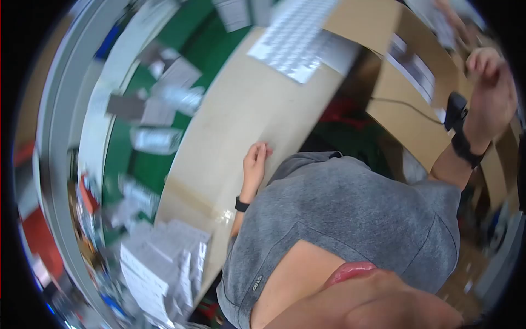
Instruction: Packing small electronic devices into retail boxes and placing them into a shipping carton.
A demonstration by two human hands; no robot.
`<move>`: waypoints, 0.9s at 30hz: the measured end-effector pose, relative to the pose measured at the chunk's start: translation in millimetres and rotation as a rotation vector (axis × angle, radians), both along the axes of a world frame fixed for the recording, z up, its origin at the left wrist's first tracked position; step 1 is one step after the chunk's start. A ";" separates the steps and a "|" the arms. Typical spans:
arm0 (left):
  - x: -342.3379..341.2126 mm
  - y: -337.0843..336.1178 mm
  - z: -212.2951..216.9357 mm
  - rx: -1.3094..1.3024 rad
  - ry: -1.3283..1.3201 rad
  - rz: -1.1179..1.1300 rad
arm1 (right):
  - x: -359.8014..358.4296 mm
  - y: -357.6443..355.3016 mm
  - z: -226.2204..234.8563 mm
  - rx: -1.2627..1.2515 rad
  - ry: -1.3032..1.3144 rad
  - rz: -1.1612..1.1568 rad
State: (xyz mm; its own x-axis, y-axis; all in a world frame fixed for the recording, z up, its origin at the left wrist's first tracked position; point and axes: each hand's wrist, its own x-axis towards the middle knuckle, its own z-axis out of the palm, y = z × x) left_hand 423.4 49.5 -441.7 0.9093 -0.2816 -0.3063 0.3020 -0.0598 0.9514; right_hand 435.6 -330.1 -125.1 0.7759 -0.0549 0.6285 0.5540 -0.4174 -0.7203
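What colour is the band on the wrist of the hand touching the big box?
Black. The wristband on the left hand shows best in the head view.

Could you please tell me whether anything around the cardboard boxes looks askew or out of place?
The white sheet of small labels lies skewed across the large tan cardboard box, overhanging its far edge. The left hand rests flat on that box; the raised right hand is near another brown carton. The picture is motion-blurred, so nothing else can be judged.
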 end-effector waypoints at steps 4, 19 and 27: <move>-5.6 -49.8 9.1 0.081 0.184 -0.387 | -45.8 -53.2 8.9 -0.889 0.291 -1.051; 13.4 -149.0 84.9 0.478 -0.255 -0.537 | -138.2 -285.7 -202.1 -1.046 1.622 -0.428; 27.4 -221.8 81.5 0.376 -0.384 -0.495 | -123.5 -360.3 -248.2 -0.679 1.342 -0.744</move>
